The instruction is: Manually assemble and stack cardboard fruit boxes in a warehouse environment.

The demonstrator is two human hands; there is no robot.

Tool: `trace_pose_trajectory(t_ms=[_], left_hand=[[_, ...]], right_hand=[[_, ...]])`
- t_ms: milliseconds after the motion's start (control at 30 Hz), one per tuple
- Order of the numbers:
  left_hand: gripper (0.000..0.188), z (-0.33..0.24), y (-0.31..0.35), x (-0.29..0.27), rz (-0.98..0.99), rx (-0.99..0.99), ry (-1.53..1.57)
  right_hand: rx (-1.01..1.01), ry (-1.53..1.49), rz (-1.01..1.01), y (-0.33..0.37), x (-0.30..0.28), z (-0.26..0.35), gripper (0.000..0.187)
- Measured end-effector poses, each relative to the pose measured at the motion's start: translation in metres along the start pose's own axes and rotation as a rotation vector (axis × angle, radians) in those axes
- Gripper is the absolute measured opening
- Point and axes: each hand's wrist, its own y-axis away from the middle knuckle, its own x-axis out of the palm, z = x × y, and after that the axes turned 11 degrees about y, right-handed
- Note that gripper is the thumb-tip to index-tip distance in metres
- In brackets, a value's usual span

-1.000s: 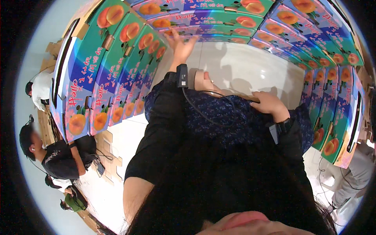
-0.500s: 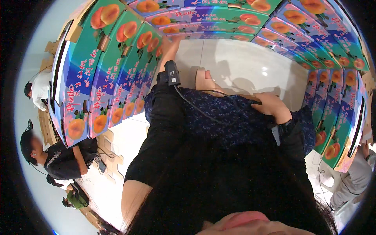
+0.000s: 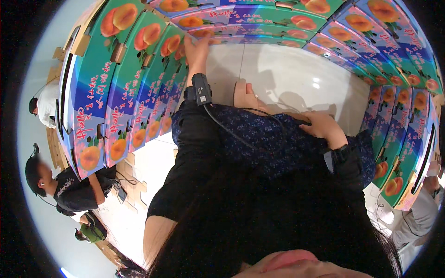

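Tall stacks of fruit cartons, green, blue and pink with peach pictures, surround me. My left hand (image 3: 197,52) reaches forward to the inner corner where the left carton stack (image 3: 127,92) meets the far stack (image 3: 259,27). Its thumb and fingers are spread and appear to touch the carton sides; the fingertips are hard to make out. Over the dark blue patterned skirt (image 3: 259,139), at my knee, my right hand (image 3: 323,127) lies with its fingers stretched out, nothing visible in it. Black devices are strapped at both wrists, and a cable runs from the left one (image 3: 202,89).
More cartons rise at the far right (image 3: 366,41) and near right (image 3: 401,134). Shiny pale floor tiles (image 3: 282,65) lie between the stacks, with my foot (image 3: 245,96) on them. Other people (image 3: 69,187) are at the left, and a person in grey (image 3: 419,217) is at the right.
My left hand has shifted slightly, and its thumb and fingers show more clearly apart against the cartons. The view has tilted a little. My right hand stays at my knee.
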Motion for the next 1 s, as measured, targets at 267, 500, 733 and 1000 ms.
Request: trace_pose_trajectory(t_ms=[267, 500, 733, 1000], left_hand=[[0.112, -0.027, 0.019, 0.016, 0.089, -0.046, 0.203], [0.115, -0.002, 0.007, 0.011, 0.083, 0.14, 0.037], [0.114, -0.009, 0.014, 0.011, 0.128, 0.066, 0.061], [0.113, -0.016, 0.017, 0.011, 0.104, 0.112, 0.021]], right_hand=[[0.008, -0.014, -0.008, 0.006, -0.008, 0.006, 0.043], [-0.004, 0.012, -0.025, 0.007, -0.009, 0.012, 0.038], [-0.072, 0.064, -0.038, -0.003, 0.009, -0.001, 0.037], [-0.065, 0.072, -0.028, -0.003, 0.007, 0.002, 0.037]])
